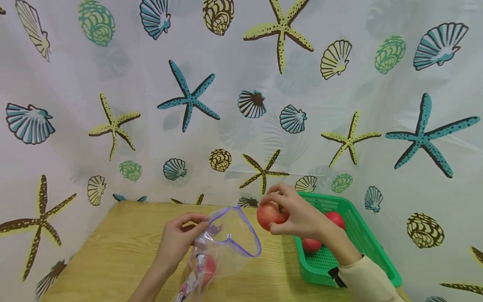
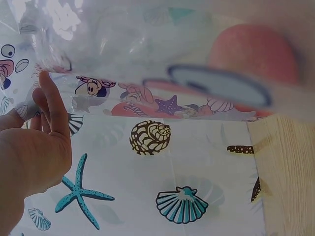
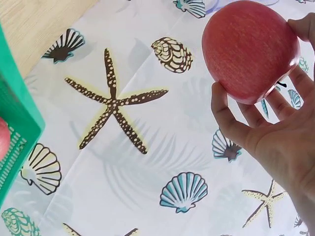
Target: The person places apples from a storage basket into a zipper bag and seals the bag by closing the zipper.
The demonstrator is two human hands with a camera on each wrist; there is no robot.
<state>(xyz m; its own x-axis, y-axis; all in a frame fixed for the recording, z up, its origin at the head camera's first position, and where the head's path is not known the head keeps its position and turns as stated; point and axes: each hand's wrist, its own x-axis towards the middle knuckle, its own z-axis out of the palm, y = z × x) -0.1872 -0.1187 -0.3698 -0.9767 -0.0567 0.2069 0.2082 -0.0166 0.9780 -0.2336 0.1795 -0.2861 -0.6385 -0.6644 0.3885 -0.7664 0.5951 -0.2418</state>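
My left hand [image 1: 181, 237] pinches the rim of a clear plastic zip bag [image 1: 235, 262] with a purple-edged mouth that gapes toward the right. Inside the bag, low down, a red apple [image 1: 209, 268] shows through the film; the left wrist view has the same apple [image 2: 253, 54] blurred behind the printed plastic. Just right of the bag's mouth, my right hand [image 1: 296, 214] grips another red apple [image 1: 268, 214] between thumb and fingers. In the right wrist view this held apple [image 3: 248, 49] has its stem turned toward the palm.
A green plastic basket [image 1: 351, 218] stands on the right of the wooden table [image 1: 128, 243], under my right forearm. Red apples [image 1: 335, 219] lie in it, partly hidden by the arm. A curtain [image 1: 234, 138] printed with shells and starfish hangs behind the table.
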